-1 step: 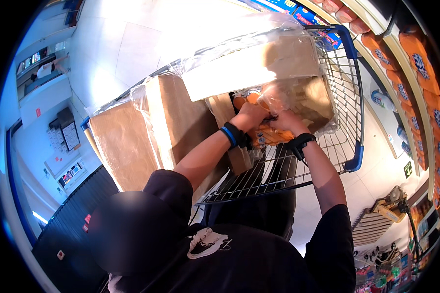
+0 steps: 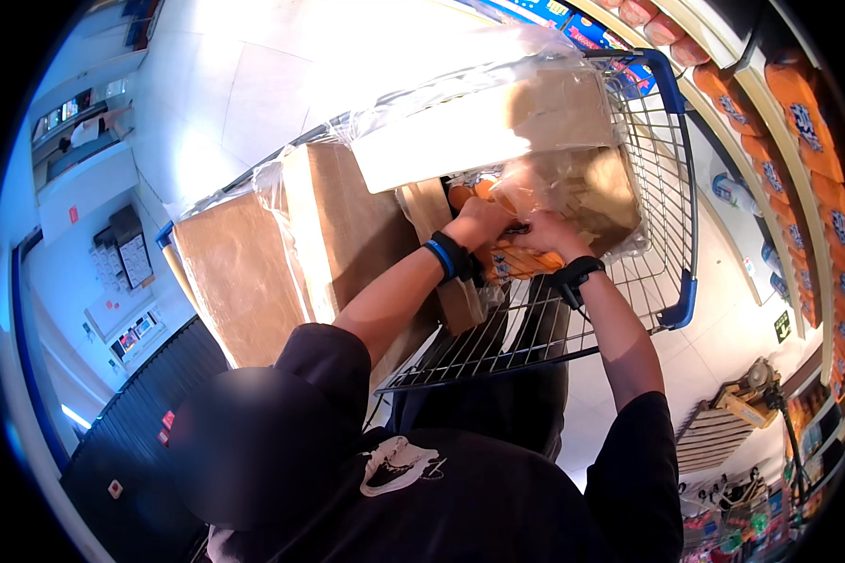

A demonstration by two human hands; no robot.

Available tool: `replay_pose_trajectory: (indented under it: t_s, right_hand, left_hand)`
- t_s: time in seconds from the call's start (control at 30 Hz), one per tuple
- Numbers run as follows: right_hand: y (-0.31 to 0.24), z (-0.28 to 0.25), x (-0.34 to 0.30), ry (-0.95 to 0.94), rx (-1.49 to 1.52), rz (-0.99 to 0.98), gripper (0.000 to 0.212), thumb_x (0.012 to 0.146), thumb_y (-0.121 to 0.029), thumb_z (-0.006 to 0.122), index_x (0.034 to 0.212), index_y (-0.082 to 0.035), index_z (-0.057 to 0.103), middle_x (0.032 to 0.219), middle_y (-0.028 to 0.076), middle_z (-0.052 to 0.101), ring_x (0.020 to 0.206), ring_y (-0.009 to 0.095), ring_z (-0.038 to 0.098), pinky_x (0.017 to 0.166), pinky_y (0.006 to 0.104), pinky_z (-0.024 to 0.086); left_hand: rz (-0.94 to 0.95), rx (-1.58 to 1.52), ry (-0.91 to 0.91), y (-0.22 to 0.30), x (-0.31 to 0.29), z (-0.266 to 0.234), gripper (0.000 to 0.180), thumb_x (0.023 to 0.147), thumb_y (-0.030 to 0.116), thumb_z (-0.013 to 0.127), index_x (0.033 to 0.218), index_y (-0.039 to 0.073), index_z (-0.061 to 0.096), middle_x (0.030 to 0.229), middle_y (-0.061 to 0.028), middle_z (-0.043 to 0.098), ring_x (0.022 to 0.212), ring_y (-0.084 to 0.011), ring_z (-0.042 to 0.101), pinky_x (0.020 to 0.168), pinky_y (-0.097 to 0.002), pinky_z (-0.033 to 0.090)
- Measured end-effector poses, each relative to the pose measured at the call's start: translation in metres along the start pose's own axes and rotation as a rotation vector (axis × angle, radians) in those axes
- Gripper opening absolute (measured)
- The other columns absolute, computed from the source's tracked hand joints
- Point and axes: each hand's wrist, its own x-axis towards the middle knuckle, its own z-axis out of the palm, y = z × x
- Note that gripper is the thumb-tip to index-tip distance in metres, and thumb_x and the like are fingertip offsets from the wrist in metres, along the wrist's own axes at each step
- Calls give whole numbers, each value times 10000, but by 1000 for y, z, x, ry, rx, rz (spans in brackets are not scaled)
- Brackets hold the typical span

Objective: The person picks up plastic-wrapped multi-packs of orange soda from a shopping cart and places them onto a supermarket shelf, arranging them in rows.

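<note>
Left hand [image 2: 480, 221] and right hand [image 2: 546, 233] sit close together, both curled, over orange packets [image 2: 518, 265] in wire cart [image 2: 688, 302]; cannot tell what they pinch.

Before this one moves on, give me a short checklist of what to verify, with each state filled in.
1. Both hands visible: ok. Left hand and right hand are close together inside the cart.
2. Orange packages within reach: ok. They lie right by the hands.
3. Firm hold by the fingers: cannot tell. The fingertips are hidden or too small to make out.
4. Brown boxes free of wrapping: not ok. Clear plastic lies over them.
5. Cart wheels held still: cannot tell. The wheels are out of sight.
</note>
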Motion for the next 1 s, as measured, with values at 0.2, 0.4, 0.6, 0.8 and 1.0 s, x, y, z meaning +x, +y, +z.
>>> replay_pose_trajectory:
  t_s: [0.2,0.4,0.6,0.8,1.0]
  right_hand:
    - [-16,41,-9,73,-256,-32,626,776,-289,763,1308,-32,555,1254,234,620,1161,381,591,977,412,484]
    - [-30,80,-2,436,-83,296,592,795,-374,749,1216,9,586,1217,278,609,1090,429,622,948,474,502]
    - [-1,107,13,278,131,161,634,738,-262,823,1211,54,541,1138,286,629,1011,397,658,866,437,548]
    - [3,118,6,220,520,267,301,777,-91,704,1038,35,622,929,162,682,822,270,698,634,401,553]
    - [-51,36,-38,47,207,236,303,762,-243,690,836,52,682,766,202,691,753,296,693,643,381,517]
  left_hand:
    - [-87,37,18,-5,6,17,199,821,263,690,963,130,735,996,-99,738,936,-306,720,723,-413,578]
    - [7,359,174,-8,25,36,147,820,221,658,921,172,752,901,-95,741,864,-266,734,677,-388,577]
    - [92,94,453,-15,13,47,95,790,190,642,848,156,709,840,-79,709,800,-257,708,653,-394,550]
    - [-116,162,235,-7,-6,41,218,810,211,645,1021,169,682,989,-107,707,968,-273,687,784,-413,542]
    - [-172,-7,123,16,-18,-15,217,797,268,680,1006,211,674,1061,-40,700,1080,-243,647,955,-408,451]
